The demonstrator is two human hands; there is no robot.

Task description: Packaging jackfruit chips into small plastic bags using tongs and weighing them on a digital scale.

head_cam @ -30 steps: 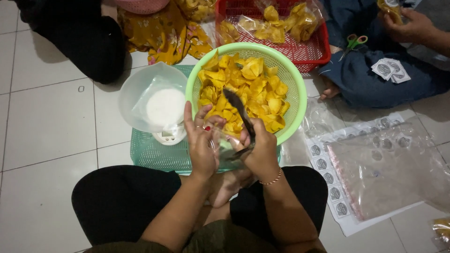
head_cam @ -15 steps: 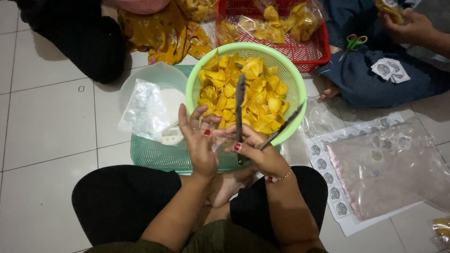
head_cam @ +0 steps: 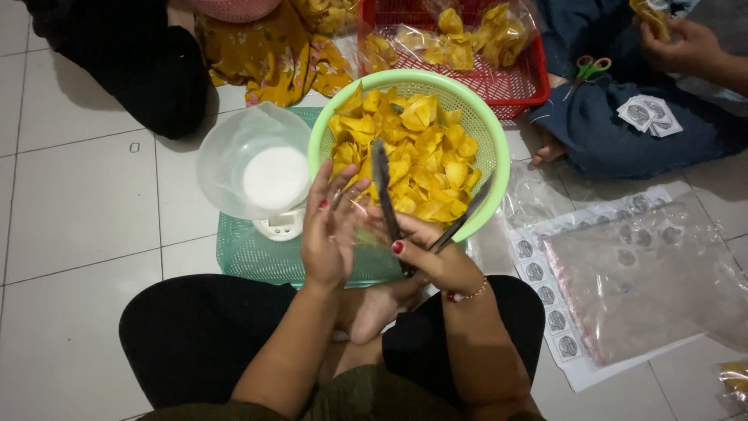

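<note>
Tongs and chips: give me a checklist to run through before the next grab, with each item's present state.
1. Tongs held in the right hand: ok.
2. Tongs spread open: ok.
3. Tong tips over the yellow chips: ok.
4. Chips left in the green basket: ok.
5. Left hand holding a clear bag open: cannot tell.
6. White bowl sitting on the scale: ok.

Bare tile floor [head_cam: 78, 203] left of basket [head_cam: 249, 257]
</note>
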